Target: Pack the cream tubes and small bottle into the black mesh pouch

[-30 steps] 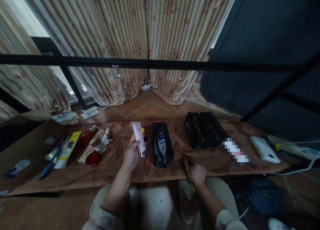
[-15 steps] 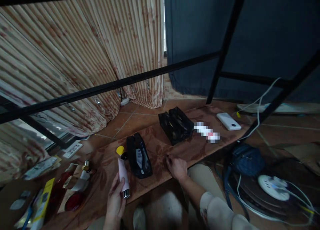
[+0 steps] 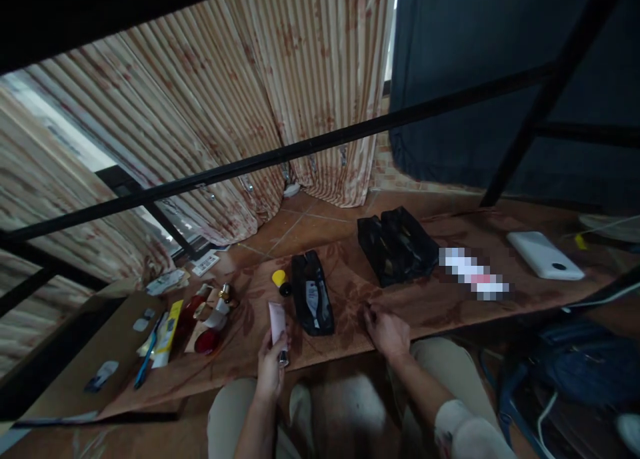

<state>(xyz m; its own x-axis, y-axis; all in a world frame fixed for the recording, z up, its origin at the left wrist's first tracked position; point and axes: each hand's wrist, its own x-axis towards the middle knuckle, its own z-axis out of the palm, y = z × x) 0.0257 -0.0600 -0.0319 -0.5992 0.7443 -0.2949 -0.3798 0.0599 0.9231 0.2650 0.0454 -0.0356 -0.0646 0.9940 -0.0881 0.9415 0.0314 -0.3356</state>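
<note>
My left hand (image 3: 271,371) is closed around a pale pink squeeze tube (image 3: 277,320), its silver cap pointing down toward me. Just right of the tube lies an open black pouch (image 3: 313,292) with a white-labelled item inside. Beyond the tube is a small yellow and black object (image 3: 281,281). My right hand (image 3: 390,331) rests on the brown patterned cloth (image 3: 345,299) with its fingers curled in; whether anything is between them is hidden. Farther back, black see-through-looking bags (image 3: 397,246) stand nearest to that hand.
Several cosmetic bottles and jars (image 3: 213,316) sit to the left, beside a yellow tube (image 3: 169,332), a blue toothbrush-like item (image 3: 145,366) and a cardboard box (image 3: 95,352). At right lie a blurred-out item (image 3: 473,274) and a white power bank (image 3: 545,254). A dark metal bar (image 3: 280,154) crosses behind.
My view has turned to the left, so everything appears farther right and the cardboard box shows more fully. The tube stays in my left hand; my right hand stays on the cloth.
</note>
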